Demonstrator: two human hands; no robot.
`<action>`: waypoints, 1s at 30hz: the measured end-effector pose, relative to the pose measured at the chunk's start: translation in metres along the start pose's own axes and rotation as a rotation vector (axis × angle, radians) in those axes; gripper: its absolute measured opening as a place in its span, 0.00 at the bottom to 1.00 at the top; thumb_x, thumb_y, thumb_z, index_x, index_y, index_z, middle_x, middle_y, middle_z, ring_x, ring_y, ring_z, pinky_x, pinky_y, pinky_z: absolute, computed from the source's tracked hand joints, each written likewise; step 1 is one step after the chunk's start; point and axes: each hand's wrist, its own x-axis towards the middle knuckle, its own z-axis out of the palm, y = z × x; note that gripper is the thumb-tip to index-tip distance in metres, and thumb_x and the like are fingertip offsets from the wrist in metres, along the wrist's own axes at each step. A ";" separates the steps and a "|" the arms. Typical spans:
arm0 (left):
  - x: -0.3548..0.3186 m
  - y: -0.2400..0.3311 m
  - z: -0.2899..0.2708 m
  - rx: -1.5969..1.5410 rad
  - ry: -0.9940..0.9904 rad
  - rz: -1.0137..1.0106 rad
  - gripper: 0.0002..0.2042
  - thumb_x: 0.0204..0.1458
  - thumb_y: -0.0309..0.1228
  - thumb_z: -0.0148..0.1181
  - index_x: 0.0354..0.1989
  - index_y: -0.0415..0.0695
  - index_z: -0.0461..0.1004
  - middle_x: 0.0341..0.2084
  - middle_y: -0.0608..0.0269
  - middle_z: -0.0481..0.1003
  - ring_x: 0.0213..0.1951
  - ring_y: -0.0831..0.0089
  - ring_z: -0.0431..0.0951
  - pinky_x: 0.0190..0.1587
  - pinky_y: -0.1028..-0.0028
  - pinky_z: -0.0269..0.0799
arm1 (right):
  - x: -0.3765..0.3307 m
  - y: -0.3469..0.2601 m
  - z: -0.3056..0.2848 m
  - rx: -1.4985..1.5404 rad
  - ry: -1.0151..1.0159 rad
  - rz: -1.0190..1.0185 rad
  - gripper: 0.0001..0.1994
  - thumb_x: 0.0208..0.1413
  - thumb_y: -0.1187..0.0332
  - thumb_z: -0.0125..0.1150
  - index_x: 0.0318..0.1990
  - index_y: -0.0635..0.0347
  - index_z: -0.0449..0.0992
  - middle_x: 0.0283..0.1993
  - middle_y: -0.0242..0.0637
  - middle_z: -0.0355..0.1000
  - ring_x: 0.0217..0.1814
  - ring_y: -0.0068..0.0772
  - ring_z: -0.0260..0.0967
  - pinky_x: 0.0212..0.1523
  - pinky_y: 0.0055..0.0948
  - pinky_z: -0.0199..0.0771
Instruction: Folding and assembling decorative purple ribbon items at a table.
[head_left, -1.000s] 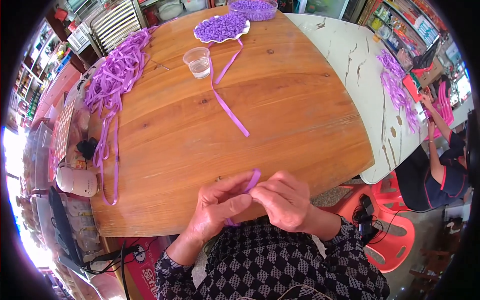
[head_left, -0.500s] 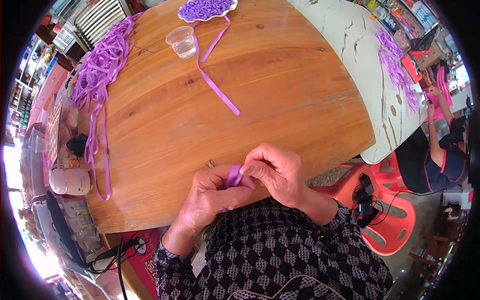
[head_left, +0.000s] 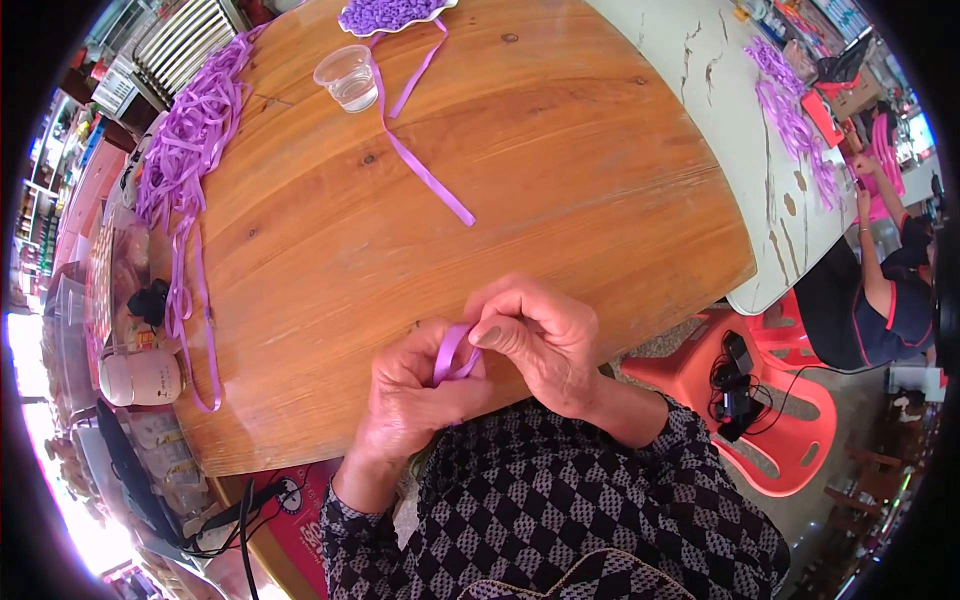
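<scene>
Over the near edge of a round wooden table [head_left: 560,170], both my hands meet around a short purple ribbon strip [head_left: 450,352]. My left hand [head_left: 415,395] grips its lower part between thumb and fingers. My right hand [head_left: 535,335] pinches the upper part, with the thumb pressed on the ribbon. The strip bends into a loop between the hands. A longer loose purple ribbon [head_left: 420,165] lies on the table farther out, running up to a white dish of folded purple pieces [head_left: 385,14].
A clear plastic cup [head_left: 348,77] stands at the far side. A heap of purple ribbons [head_left: 190,150] hangs over the table's left edge. To the right are a white table [head_left: 745,130] with more ribbons, another person [head_left: 880,280] and a red plastic chair [head_left: 780,400].
The view has closed in on my hands. The ribbon strip, stretched longer between my fingers a second ago, is now bent into a small loop held tight between both hands.
</scene>
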 end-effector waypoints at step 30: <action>-0.005 -0.008 -0.007 0.278 0.313 0.190 0.10 0.48 0.31 0.60 0.30 0.34 0.72 0.21 0.62 0.74 0.19 0.82 0.68 0.21 0.83 0.63 | 0.005 -0.010 -0.015 0.597 -0.215 0.583 0.12 0.48 0.74 0.62 0.39 0.67 0.69 0.32 0.32 0.66 0.33 0.19 0.63 0.33 0.16 0.63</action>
